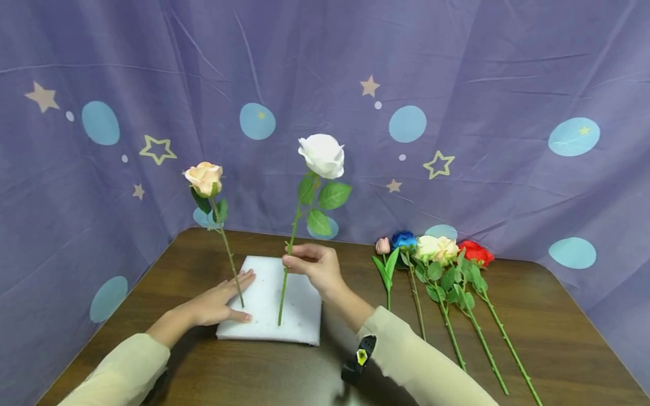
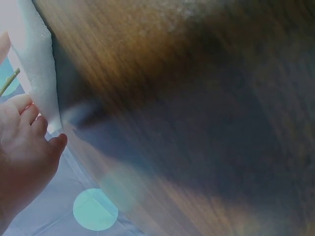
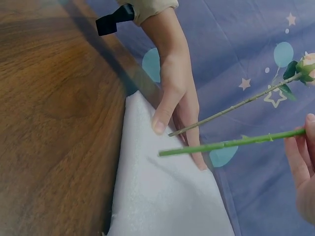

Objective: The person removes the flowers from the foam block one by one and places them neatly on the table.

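Note:
My right hand (image 1: 319,269) pinches the green stem of a white rose (image 1: 322,157) between thumb and fingers. The rose is nearly upright above a white foam block (image 1: 301,318). In the right wrist view, the cut end of its green stem (image 3: 206,147) shows over the foam, with a faint shadow below. My left hand (image 1: 219,301) rests on the block's left side, fingers extended and thumb spread. A peach rose (image 1: 204,180) stands with a slight lean at the block's left, its stem's foot between that hand's thumb and fingers.
On the table's right lie a pink tulip (image 1: 383,246), a blue rose (image 1: 404,239), cream roses (image 1: 435,249) and a red rose (image 1: 476,252), stems toward the front. A purple curtain (image 1: 325,67) hangs behind the wooden table (image 1: 548,316).

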A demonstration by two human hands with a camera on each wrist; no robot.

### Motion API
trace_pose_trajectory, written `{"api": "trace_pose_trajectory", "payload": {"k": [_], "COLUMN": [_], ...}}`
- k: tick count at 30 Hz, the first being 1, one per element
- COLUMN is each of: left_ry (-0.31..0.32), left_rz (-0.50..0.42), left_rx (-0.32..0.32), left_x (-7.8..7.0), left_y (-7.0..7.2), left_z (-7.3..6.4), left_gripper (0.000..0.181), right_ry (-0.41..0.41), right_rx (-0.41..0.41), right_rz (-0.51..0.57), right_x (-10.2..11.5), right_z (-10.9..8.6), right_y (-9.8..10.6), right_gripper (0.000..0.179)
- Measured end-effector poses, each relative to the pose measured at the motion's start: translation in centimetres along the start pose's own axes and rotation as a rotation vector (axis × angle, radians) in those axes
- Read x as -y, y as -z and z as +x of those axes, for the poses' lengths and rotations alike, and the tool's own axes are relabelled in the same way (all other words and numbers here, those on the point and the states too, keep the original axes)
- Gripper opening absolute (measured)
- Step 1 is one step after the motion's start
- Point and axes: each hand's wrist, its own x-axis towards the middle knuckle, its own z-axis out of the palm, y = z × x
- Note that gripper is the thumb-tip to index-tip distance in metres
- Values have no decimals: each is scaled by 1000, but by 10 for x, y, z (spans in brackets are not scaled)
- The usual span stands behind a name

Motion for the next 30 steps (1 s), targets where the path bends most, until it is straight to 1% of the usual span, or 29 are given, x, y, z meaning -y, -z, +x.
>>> {"api": "trace_pose_trajectory", "payload": {"k": [5, 12, 17, 24, 30], "left_ry": [-3, -9, -15, -4, -2], "left_rz": [2, -11, -21, -22, -35], "left_rx": [0, 0, -6, -7, -10], "left_x": [1, 0, -1, 2, 2], "left_y": [0, 0, -1, -2, -2], "left_z": [0, 0, -1, -2, -2], "left_gripper": [99, 97, 97, 99, 100], "right_ry": [-55, -66, -119, -173, -210], "right_rx": [-20, -40, -57, -70, -109], "right_rz": [-6, -22, -50, -112, -144], "right_x": [-1, -5, -7, -18, -32], "right_z": [-1, -4, -7, -13, -24], "right_y": [3, 9, 14, 29, 48], "right_gripper": [30, 30, 29, 28, 28]}}
